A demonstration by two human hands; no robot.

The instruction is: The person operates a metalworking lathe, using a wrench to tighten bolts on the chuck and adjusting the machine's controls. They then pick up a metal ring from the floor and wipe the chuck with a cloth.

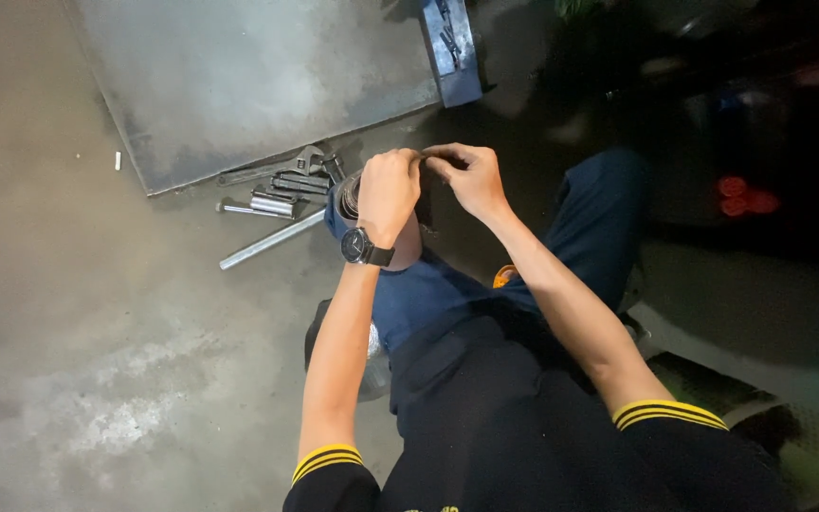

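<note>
Head view: my left hand [389, 192], black wristwatch [360, 246] on its wrist, is curled shut around a round grey metal ring-shaped part [348, 196] held over my left knee. My right hand [471, 177], at 3 o'clock of the left and touching it fingertip to fingertip, pinches the same part's top edge. At 9 o'clock lie grey steel sockets and rods [272, 204] on the concrete floor [78, 313]. At 11 o'clock sits a flat grey metal plate [248, 76].

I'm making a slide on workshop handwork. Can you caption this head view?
Seated on a concrete floor, both hands, left hand and right hand, grip a small dark part above the knee, metal tools alongside.
</note>
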